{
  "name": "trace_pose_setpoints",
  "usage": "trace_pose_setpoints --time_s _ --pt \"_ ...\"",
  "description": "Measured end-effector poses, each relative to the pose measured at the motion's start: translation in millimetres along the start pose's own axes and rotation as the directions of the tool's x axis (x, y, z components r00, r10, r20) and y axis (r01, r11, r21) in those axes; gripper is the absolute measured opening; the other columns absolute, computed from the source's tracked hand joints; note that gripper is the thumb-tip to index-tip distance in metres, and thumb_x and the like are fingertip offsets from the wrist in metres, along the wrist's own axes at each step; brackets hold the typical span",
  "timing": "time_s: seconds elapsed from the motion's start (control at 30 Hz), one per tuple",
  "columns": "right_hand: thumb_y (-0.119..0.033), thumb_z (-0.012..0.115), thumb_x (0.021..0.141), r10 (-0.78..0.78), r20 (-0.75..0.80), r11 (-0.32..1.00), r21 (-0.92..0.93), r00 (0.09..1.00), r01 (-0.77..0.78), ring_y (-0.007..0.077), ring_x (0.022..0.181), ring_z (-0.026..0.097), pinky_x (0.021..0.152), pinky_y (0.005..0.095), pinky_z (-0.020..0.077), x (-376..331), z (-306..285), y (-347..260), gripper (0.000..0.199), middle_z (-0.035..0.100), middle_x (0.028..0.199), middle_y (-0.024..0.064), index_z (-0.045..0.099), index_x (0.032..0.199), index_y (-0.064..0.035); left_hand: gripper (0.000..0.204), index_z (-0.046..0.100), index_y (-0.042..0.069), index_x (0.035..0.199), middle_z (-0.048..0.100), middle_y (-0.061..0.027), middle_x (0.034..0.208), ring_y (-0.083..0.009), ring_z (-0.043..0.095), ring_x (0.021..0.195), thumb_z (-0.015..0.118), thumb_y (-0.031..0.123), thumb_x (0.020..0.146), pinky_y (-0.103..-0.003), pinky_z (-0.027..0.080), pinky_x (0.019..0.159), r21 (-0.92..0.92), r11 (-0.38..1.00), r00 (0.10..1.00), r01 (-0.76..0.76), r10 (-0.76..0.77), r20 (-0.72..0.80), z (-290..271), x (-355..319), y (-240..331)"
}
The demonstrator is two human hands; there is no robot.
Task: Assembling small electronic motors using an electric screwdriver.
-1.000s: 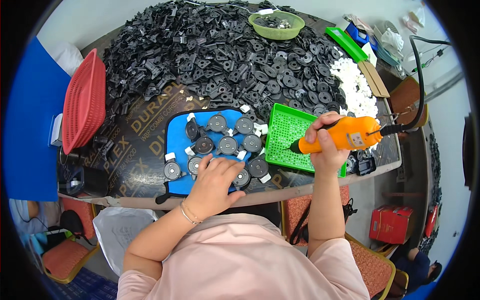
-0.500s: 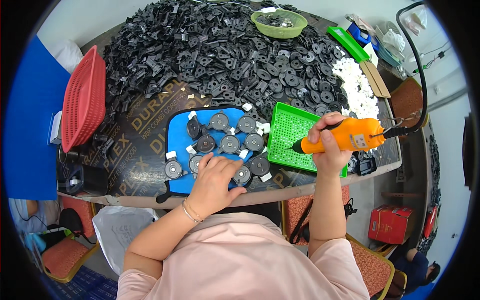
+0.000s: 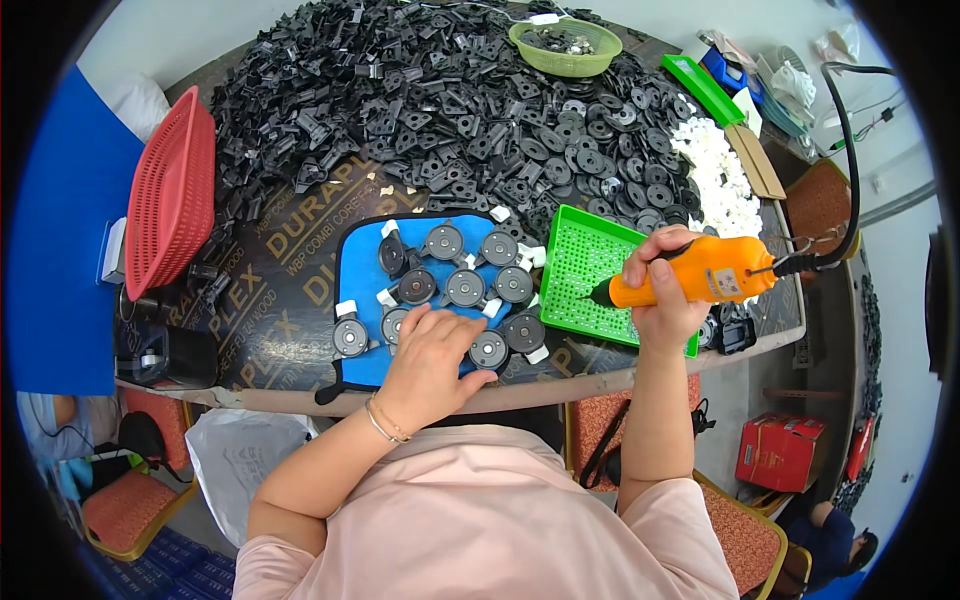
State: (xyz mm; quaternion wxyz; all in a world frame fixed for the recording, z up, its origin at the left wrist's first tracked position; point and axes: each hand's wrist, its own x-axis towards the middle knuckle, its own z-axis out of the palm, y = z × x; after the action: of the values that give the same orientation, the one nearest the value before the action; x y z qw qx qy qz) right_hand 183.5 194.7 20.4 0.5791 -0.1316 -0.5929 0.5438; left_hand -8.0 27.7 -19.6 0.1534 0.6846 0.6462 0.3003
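Note:
My right hand [image 3: 664, 300] is closed around an orange electric screwdriver [image 3: 715, 270]. Its dark tip points left, above a green perforated tray [image 3: 580, 262] holding small screws. My left hand [image 3: 432, 362] lies palm down with its fingers stretched over the near edge of a blue mat [image 3: 362, 262]. Its fingertips rest at or just over round black wheel-like parts with white tabs; one such part [image 3: 488, 350] sits beside the fingers. Several more of these parts [image 3: 465, 288] are spread across the mat. What lies under the palm is hidden.
A large heap of black plastic pieces [image 3: 400, 100] covers the far table, with black discs [image 3: 590, 160] and white pieces [image 3: 722, 180] at its right. A yellow-green basket [image 3: 566, 62] stands at the back, a red basket [image 3: 172, 200] at the left. The screwdriver's cable [image 3: 850, 150] hangs at the right.
The whole view has shifted slightly. Both hands keep nearly the same pose, and the screwdriver stays over the green tray.

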Motion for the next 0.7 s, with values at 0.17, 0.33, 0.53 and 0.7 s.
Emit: trace_pose_setpoints --time_s 0.17,0.33,0.53,0.7 --pt "-0.002 0.06 0.079 0.021 0.011 0.999 0.025 1.0 -0.021 0.016 0.06 0.051 0.056 0.0283 0.0443 0 0 1 0.02 0.051 0.086 0.0113 0.05 0.096 -0.0009 0.051 0.06 0.004 0.108 0.061 -0.0071 0.101 -0.0242 0.052 0.1 0.076 0.025 0.065 -0.044 0.029 0.1 0.016 1.0 1.0 0.005 -0.005 0.003 1 0 1" --pt "-0.004 0.06 0.079 0.016 -0.044 0.998 0.065 0.999 -0.013 0.0162 0.062 0.051 0.056 0.0284 0.0439 6 17 -21 0.02 0.049 0.084 0.0108 0.049 0.096 -0.0013 0.051 0.06 0.006 0.108 0.062 -0.0071 0.1 -0.0234 0.053 0.101 0.076 0.028 0.065 -0.045 0.028 0.1 0.026 0.999 1.0 0.023 -0.023 0.001 4 -2 -1" --pt "-0.012 0.065 0.079 -0.001 0.293 0.977 0.206 0.956 -0.062 0.0163 0.057 0.052 0.051 0.0284 0.0445 -8 64 -28 0.026 0.049 0.082 0.0109 0.048 0.095 -0.0008 0.053 0.06 0.007 0.111 0.062 -0.0061 0.1 -0.0228 0.052 0.103 0.075 0.03 0.066 -0.044 0.028 0.1 0.045 0.999 1.0 0.013 -0.013 -0.002 6 -2 -2" --pt "-0.012 0.069 0.077 0.041 0.389 0.994 0.075 0.921 -0.076 0.0165 0.055 0.053 0.049 0.0269 0.045 -26 79 -13 0.029 0.05 0.082 0.0116 0.049 0.095 -0.0002 0.053 0.06 0.006 0.111 0.061 -0.0059 0.098 -0.0226 0.051 0.102 0.075 0.029 0.065 -0.043 0.029 0.099 0.049 0.999 0.999 -0.01 0.012 -0.035 7 -3 -2"
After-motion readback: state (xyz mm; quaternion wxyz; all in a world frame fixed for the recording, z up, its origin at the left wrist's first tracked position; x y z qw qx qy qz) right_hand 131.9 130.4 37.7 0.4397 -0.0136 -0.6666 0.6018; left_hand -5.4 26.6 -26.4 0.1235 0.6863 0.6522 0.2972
